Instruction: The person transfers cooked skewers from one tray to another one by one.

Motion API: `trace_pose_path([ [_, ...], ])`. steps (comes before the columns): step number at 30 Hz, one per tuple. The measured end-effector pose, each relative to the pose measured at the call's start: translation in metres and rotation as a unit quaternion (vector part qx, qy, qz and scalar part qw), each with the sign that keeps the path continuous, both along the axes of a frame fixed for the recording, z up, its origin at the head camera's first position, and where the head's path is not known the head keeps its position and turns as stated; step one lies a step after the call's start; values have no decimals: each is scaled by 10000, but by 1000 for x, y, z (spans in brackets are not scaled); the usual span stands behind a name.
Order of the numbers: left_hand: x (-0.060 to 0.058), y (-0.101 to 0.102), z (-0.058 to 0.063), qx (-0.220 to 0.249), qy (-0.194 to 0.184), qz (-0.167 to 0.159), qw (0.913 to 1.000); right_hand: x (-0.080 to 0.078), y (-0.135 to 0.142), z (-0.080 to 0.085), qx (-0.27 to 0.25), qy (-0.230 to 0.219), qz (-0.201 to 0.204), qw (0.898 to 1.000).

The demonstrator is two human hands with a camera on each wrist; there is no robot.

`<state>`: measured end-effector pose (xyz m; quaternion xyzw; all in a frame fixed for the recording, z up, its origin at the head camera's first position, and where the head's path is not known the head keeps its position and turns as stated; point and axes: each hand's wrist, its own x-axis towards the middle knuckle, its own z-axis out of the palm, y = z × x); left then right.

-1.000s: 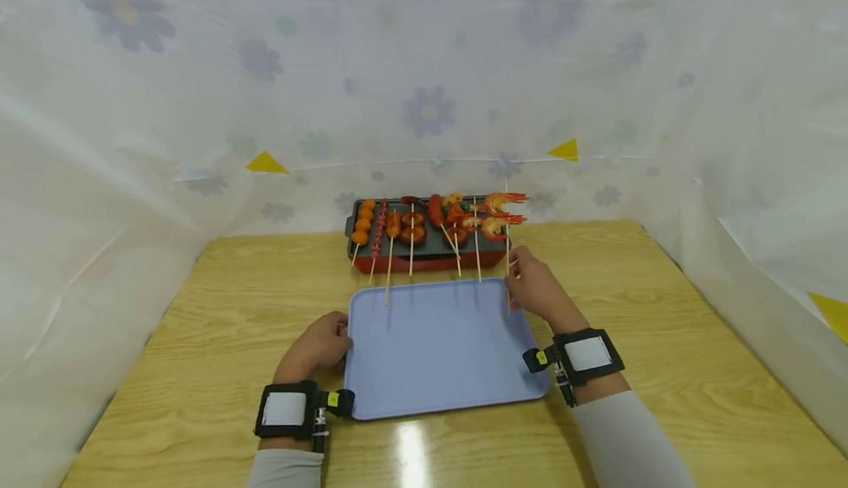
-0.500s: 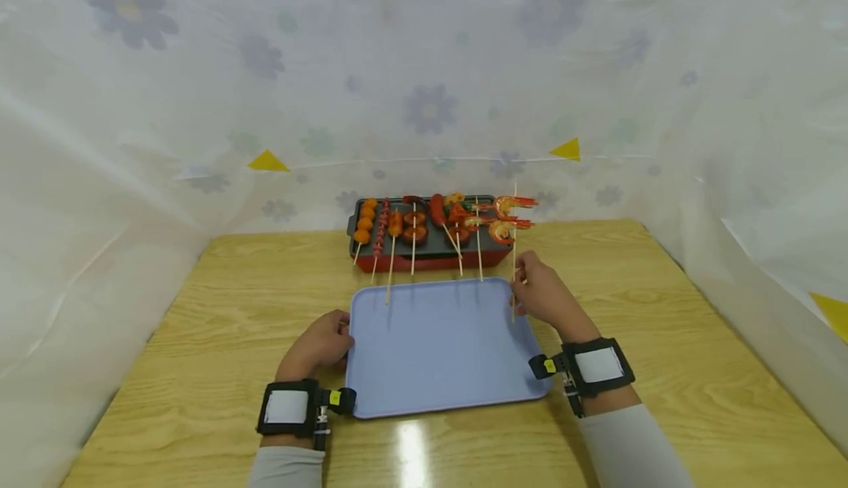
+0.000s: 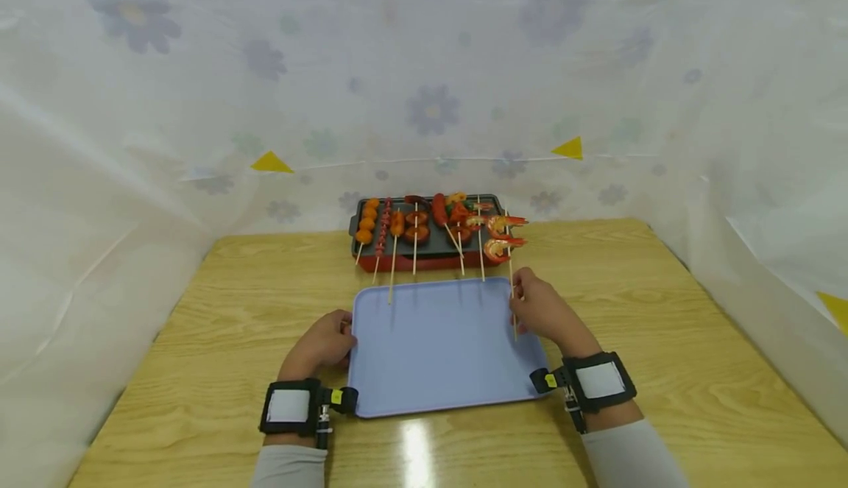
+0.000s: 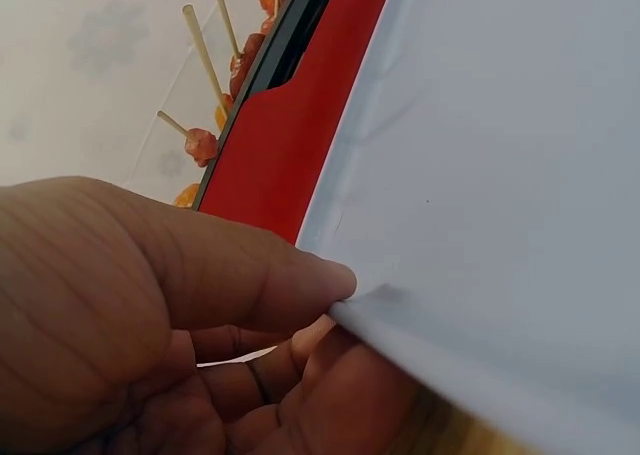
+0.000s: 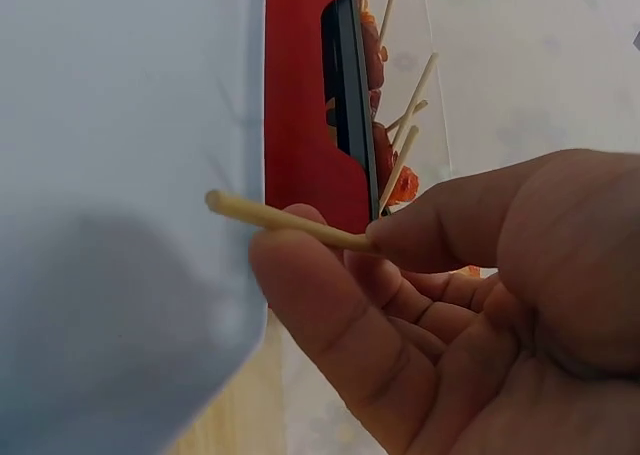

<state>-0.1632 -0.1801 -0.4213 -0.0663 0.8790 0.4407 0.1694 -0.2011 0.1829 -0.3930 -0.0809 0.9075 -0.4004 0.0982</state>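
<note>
My left hand point(image 3: 326, 341) pinches the left rim of a pale blue tray point(image 3: 444, 355); in the left wrist view the thumb point(image 4: 300, 275) lies over the edge and the other fingers are beneath. My right hand point(image 3: 546, 311) pinches the stick of a shrimp skewer point(image 3: 506, 236) between thumb and fingers, above the tray's far right corner. Two orange shrimp sit on that skewer, overlapping the right end of the grill in the head view. The stick's blunt end point(image 5: 225, 203) points out over the tray in the right wrist view.
Behind the tray stands a red grill point(image 3: 430, 262) with a dark top, bearing several skewers of meatballs, sausage and vegetables. Some sticks jut over its front edge toward the tray. A flowered white curtain point(image 3: 430, 112) encloses the wooden table point(image 3: 225, 341) at back and sides.
My right hand moved slightly right, then came nearer with the shrimp skewer, whose shrimp now sit lower in the head view. The left hand stays on the tray rim.
</note>
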Motion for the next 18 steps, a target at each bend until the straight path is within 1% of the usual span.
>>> trace_pose_path([
  [5,0,2,0,-33,67,-63,10000,4,0,-2,-10,-87,19,10000],
  [11,1,4,-1,111,193,-134,9997,8,5,-1,103,-95,-53,9999],
  [16,0,0,0,55,124,-129,9998,9,3,1,52,-187,-95,9998],
  [18,1,-1,0,111,97,-107,9998,10,2,1,8,-197,-78,9998],
])
